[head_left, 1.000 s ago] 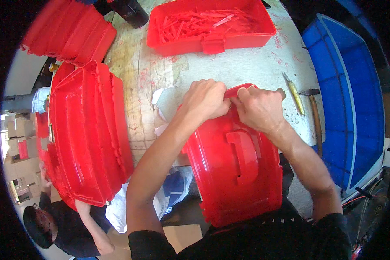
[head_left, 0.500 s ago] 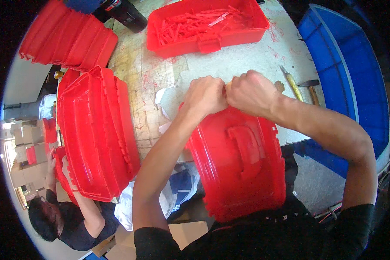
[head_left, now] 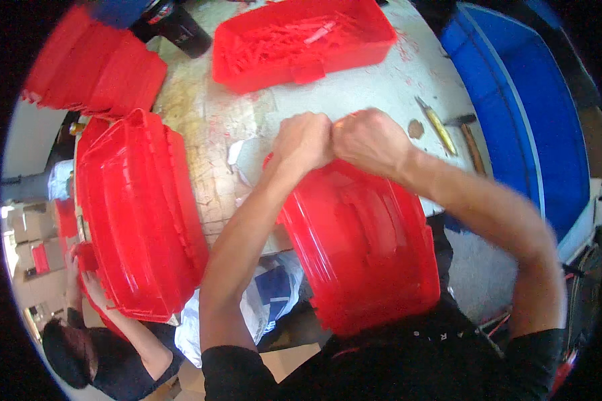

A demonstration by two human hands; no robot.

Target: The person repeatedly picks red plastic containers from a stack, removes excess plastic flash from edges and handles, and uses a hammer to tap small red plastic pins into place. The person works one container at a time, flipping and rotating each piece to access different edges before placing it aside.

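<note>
A red plastic case (head_left: 364, 247) with a moulded handle leans against the worktable's near edge, its lower part at my body. My left hand (head_left: 304, 142) and my right hand (head_left: 370, 140) are both clenched on the case's top edge, knuckles touching each other. The case is blurred by motion. What my fingers pinch at the rim is hidden under the fists.
A stack of red cases (head_left: 140, 214) lies at the left, more red lids (head_left: 90, 67) at the far left. A red tray of red plastic scraps (head_left: 301, 41) sits at the back. A knife (head_left: 438, 127) and hammer (head_left: 471, 144) lie right, beside a blue bin (head_left: 522, 134). Another person (head_left: 93, 341) crouches lower left.
My fists have drawn closer together on the case's top edge and my right elbow has swung out and up. The case has tilted and shifted, now blurred.
</note>
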